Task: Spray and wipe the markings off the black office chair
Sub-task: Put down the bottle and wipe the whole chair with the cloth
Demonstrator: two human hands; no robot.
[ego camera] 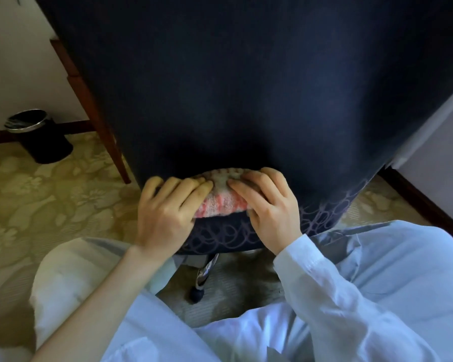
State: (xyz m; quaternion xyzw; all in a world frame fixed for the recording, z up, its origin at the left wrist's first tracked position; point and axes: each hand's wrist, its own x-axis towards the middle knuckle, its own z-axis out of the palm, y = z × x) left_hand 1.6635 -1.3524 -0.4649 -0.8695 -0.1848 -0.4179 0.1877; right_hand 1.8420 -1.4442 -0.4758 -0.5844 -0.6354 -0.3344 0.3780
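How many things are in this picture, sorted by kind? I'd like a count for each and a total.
hands: 2, left hand and right hand
cloth: 1
chair: 1
waste bin: 1
total: 5

Floral carpet (37, 194), black bin (43, 142), chair caster (196, 293), wooden desk leg (107, 137)
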